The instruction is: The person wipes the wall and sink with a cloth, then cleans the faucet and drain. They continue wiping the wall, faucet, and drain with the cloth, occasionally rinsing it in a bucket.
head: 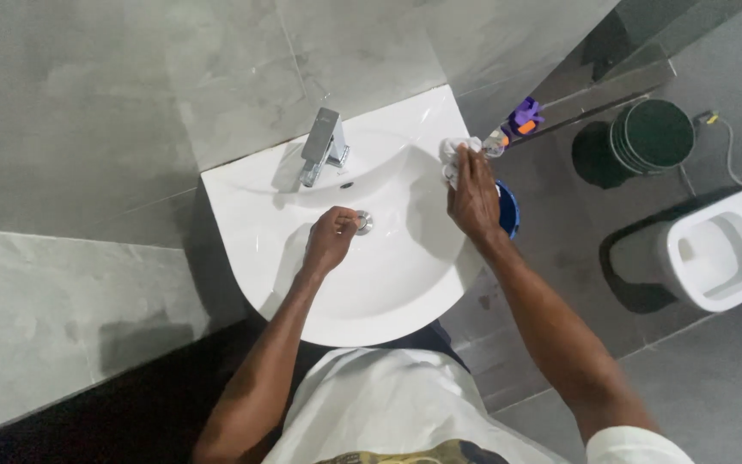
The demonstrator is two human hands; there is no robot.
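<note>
A white wall-mounted sink [242,202] fills the middle of the head view, with a chrome tap [322,146] at its back. My left hand [330,241] reaches into the bowl, its fingertips pinched at the round chrome drain plug [363,222]. My right hand [472,199] lies flat on the sink's right rim, pressing a crumpled white cloth [454,151] under its fingers.
Grey tiled walls surround the sink. A blue container [508,209] sits on the floor beside the right rim. A spray bottle with a purple and orange head [523,116] lies further back. A dark green bucket [653,136] and a white toilet [719,253] stand at the right.
</note>
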